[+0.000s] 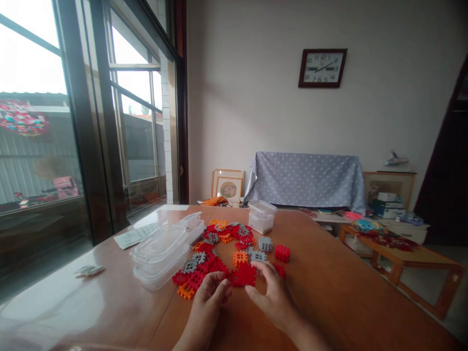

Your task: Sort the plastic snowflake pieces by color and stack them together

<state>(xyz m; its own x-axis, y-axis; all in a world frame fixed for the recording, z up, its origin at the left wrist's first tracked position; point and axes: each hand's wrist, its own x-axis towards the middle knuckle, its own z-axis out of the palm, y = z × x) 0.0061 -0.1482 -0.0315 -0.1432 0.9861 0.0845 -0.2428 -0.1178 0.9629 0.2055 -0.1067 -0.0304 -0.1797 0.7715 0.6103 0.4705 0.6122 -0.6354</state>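
A cluster of interlocking plastic building tiles (203,277) with notched edges, in red, grey and orange, lies on the wooden table. In front of it is my left hand (210,293), thumb and fingers curled together in a pinch; whatever they hold is hidden. To its right, a red square tile (246,274) sits between the thumb and fingertips of my right hand (271,294), which touch its near and far edges. Just beyond are an orange window tile (240,258) and a grey window tile (259,256). Another red tile (280,270) shows partly behind my right hand.
Clear plastic boxes and lids (162,255) lie left of the tiles. A grey tile stack (266,243) and a red stack (282,253) stand at right. Farther back is a lidded clear container (262,217). A printed sheet (135,236) and small plastic packet (89,271) lie left.
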